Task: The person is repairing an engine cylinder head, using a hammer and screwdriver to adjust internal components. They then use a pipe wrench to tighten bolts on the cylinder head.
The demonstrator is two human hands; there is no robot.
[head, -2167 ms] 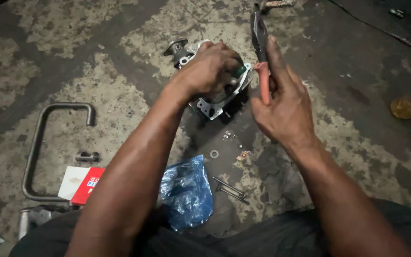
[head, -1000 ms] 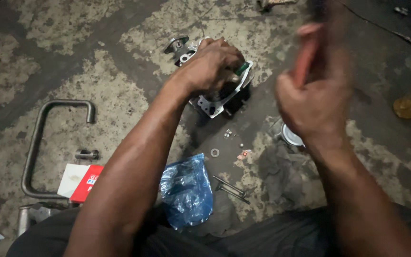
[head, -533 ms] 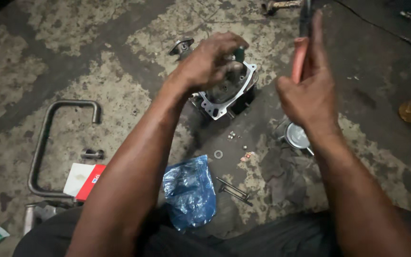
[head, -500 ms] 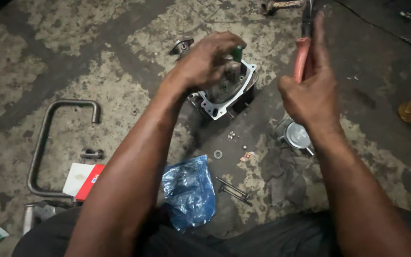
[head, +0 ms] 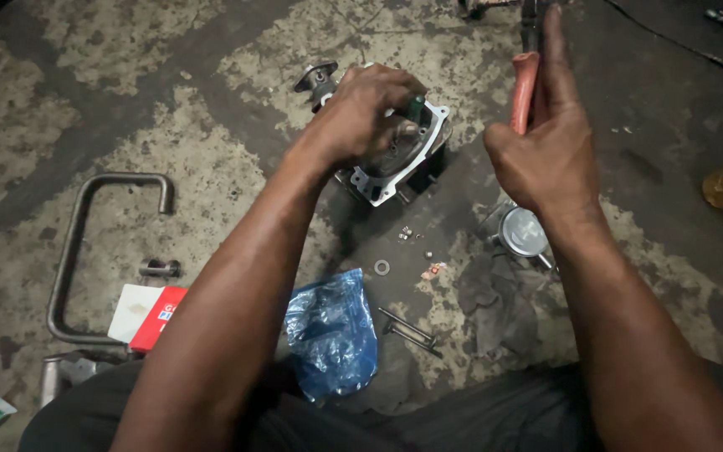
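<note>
On floor: my left hand (head: pixel 360 117) clamps engine part (head: pixel 399 155); right hand (head: pixel 546 146) closed around pliers (head: pixel 525 84); next, I'd lower pliers carefully onto part.

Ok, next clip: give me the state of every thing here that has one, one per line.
left hand: gripping the engine part
engine part: on the floor, open face up
right hand: raised, closed on red-handled pliers
blue plastic bag: crumpled, on the floor
bent metal tube: lying flat
washer: loose on the floor
</note>
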